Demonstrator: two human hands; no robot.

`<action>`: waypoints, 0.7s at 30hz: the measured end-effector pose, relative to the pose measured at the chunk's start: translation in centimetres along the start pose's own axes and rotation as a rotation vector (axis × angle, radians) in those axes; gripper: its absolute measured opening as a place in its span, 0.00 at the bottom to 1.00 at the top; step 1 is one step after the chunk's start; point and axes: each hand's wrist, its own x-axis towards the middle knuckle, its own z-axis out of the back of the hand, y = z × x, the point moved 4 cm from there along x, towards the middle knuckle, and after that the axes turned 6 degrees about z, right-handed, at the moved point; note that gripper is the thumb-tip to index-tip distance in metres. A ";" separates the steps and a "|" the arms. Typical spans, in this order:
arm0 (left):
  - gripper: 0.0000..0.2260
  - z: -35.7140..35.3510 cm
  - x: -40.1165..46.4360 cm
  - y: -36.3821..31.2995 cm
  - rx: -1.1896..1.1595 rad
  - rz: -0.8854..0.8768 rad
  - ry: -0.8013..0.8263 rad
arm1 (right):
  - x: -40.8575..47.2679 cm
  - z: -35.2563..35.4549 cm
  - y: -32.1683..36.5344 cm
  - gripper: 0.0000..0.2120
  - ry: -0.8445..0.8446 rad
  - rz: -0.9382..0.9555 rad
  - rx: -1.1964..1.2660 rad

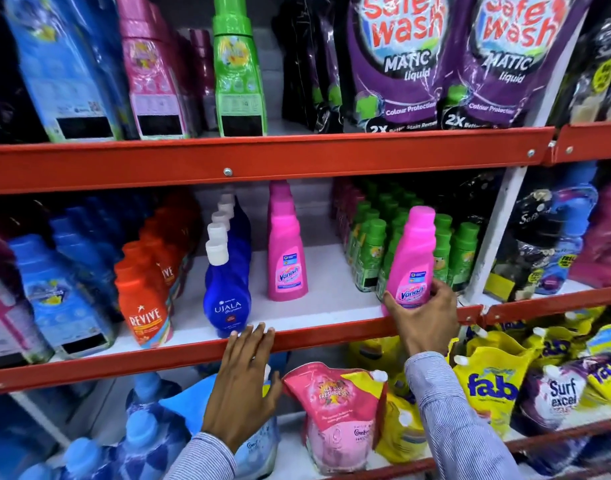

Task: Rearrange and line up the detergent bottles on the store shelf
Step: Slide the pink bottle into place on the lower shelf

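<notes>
Grip: pink Vanish bottle (412, 258) held low, tilted, by right hand (422, 318); left hand (243, 375) flat, empty, on shelf edge (158, 358).
Risk: green bottles (373, 251) just behind could get knocked if it's swung, probably.

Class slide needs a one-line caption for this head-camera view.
Right hand grips a pink Vanish bottle at the middle shelf's front; left hand rests its fingers on the red shelf edge.

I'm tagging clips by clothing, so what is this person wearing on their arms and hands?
Both arms are in long sleeves of pale fabric with fine blue-and-white stripes, buttoned-shirt style, ending at the wrist. The left sleeve and right sleeve match. The left hand and right hand are bare: no gloves, and no rings or watch visible.
</notes>
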 end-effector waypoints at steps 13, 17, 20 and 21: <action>0.30 0.8 -1.0 3.0 -0.064 0.044 -0.031 | -5.4 -4.5 9.4 0.40 0.187 0.197 0.217; 0.29 1.0 -0.8 2.9 -0.087 0.025 -0.074 | -7.7 -7.2 11.0 0.40 0.272 0.217 0.198; 0.27 1.0 -0.6 2.7 -0.087 -0.007 -0.127 | -8.9 -8.7 11.3 0.38 0.301 0.210 0.176; 0.27 1.0 -0.6 2.7 -0.080 -0.015 -0.143 | -9.2 -9.1 11.4 0.38 0.305 0.204 0.169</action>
